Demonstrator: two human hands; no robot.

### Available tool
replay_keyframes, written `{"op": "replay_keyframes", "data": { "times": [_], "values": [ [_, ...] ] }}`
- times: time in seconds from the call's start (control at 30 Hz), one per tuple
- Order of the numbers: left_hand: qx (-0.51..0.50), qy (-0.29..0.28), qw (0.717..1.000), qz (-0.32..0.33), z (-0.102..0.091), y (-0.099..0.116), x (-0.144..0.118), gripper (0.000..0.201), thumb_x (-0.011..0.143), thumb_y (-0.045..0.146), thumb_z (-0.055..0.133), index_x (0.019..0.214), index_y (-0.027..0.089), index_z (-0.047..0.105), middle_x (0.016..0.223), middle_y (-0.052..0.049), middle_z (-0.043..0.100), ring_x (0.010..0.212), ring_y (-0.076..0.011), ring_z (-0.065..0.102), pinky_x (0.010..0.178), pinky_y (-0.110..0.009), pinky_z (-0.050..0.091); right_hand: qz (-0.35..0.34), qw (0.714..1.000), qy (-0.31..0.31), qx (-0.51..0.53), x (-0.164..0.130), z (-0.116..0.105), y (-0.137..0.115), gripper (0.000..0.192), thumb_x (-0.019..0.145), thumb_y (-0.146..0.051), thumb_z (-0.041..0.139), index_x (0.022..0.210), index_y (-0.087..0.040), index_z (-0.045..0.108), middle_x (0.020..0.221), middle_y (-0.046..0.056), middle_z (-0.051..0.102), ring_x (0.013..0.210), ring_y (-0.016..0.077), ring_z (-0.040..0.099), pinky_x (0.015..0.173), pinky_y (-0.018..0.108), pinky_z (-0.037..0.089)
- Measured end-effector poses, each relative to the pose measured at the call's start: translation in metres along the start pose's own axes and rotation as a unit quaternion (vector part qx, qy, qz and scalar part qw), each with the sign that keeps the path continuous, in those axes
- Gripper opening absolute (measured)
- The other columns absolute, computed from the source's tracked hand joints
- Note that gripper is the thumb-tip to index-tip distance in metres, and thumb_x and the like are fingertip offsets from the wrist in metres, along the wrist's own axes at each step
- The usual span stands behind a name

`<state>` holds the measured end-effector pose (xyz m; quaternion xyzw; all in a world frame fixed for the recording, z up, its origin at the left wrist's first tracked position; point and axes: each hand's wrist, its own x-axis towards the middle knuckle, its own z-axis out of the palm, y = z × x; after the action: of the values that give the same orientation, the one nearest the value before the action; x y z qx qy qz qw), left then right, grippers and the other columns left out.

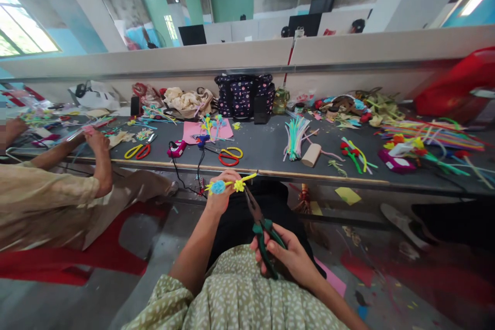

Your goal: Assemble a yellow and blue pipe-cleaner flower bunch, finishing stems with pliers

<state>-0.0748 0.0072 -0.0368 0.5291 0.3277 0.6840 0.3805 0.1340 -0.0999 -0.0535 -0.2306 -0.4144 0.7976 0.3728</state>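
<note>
In my left hand (pixel 222 196) is a yellow pipe cleaner (pixel 250 177) with a small yellow flower (pixel 238 185) and a blue flower (pixel 218 187) on it. The fingers pinch it just beyond the table's front edge, above my lap. My right hand (pixel 284 252) is wrapped round the green handles of long-nose pliers (pixel 255 211). The dark tips of the pliers point up at the yellow flower; whether they grip the stem I cannot make out.
Yellow-and-red scissors (pixel 231 156), a blue glue gun (pixel 202 140) and a purple box (pixel 177 148) lie on the dark table (pixel 263 149). Pipe cleaners (pixel 296 136) and a cardboard tube (pixel 311 155) are to the right. A co-worker's hands (pixel 96 142) work at the left.
</note>
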Motion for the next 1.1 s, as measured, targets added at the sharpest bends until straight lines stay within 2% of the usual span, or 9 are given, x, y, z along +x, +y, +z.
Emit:
{"op": "replay_keyframes", "data": {
  "times": [0.2,0.33,0.43,0.57,0.7,0.93,1.1],
  "values": [
    [-0.016,-0.018,0.999,0.029,-0.0016,-0.0033,-0.002,0.011,0.068,0.029,0.078,0.071,0.02,0.072,0.077,-0.005,0.063,0.074,-0.0182,0.058,0.064,-0.03,0.048,-0.037,0.995,0.056,-0.078,0.0028,0.0016,0.0052,0.027,0.086,-0.042,0.065,0.088,-0.016,0.057,0.093,0.01,0.068,0.071,0.016,0.064,0.055,0.027,0.055],
    [-0.012,-0.026,0.999,0.014,-0.0022,-0.0056,-0.0039,0.016,0.071,0.032,0.076,0.075,0.018,0.071,0.081,-0.005,0.063,0.074,-0.0175,0.058,0.065,-0.03,0.047,-0.048,0.986,0.101,-0.125,0.004,-0.0001,0.0084,0.027,0.086,-0.043,0.065,0.089,-0.017,0.057,0.094,0.01,0.068,0.07,0.0146,0.063,0.057,0.026,0.054],
    [-0.002,-0.02,1.0,-0.001,-0.0021,-0.006,-0.0046,0.018,0.071,0.035,0.076,0.074,0.018,0.069,0.082,-0.006,0.063,0.076,-0.019,0.059,0.068,-0.032,0.048,-0.041,0.988,0.086,-0.121,0.0031,-0.0001,0.0051,0.027,0.086,-0.042,0.065,0.089,-0.017,0.057,0.097,0.011,0.069,0.07,0.0144,0.063,0.061,0.028,0.055],
    [-0.01,-0.018,1.0,-0.003,-0.0014,-0.0066,-0.0051,0.016,0.071,0.033,0.075,0.074,0.019,0.068,0.083,-0.005,0.062,0.08,-0.02,0.059,0.072,-0.033,0.048,-0.03,0.997,0.039,-0.062,0.0009,0.0,0.0001,0.026,0.085,-0.041,0.066,0.09,-0.017,0.056,0.102,0.012,0.068,0.08,0.0197,0.066,0.066,0.034,0.057],
    [-0.011,-0.012,1.0,-0.008,-0.0009,-0.0074,-0.0059,0.016,0.072,0.034,0.075,0.074,0.019,0.068,0.084,-0.006,0.062,0.082,-0.0208,0.059,0.074,-0.034,0.049,-0.02,0.999,0.021,-0.021,0.0001,-0.0008,0.0004,0.025,0.085,-0.039,0.068,0.089,-0.017,0.056,0.102,0.012,0.067,0.081,0.0197,0.066,0.066,0.035,0.058],
    [0.009,-0.01,1.0,-0.005,-0.0026,-0.0092,-0.0053,0.02,0.069,0.037,0.075,0.073,0.019,0.067,0.084,-0.006,0.063,0.082,-0.0221,0.059,0.073,-0.035,0.049,-0.017,0.997,0.051,-0.06,0.0016,-0.0001,0.0012,0.028,0.084,-0.041,0.067,0.096,-0.017,0.059,0.095,0.01,0.068,0.071,0.0152,0.064,0.058,0.027,0.055],
    [0.022,-0.005,1.0,-0.008,-0.0044,-0.0072,-0.0057,0.021,0.068,0.037,0.076,0.073,0.018,0.067,0.086,-0.007,0.064,0.084,-0.0227,0.06,0.074,-0.036,0.05,-0.03,0.99,0.083,-0.106,0.0026,0.002,0.0016,0.03,0.085,-0.045,0.066,0.092,-0.017,0.059,0.094,0.009,0.069,0.065,0.0134,0.063,0.055,0.026,0.054]
  ]
}}
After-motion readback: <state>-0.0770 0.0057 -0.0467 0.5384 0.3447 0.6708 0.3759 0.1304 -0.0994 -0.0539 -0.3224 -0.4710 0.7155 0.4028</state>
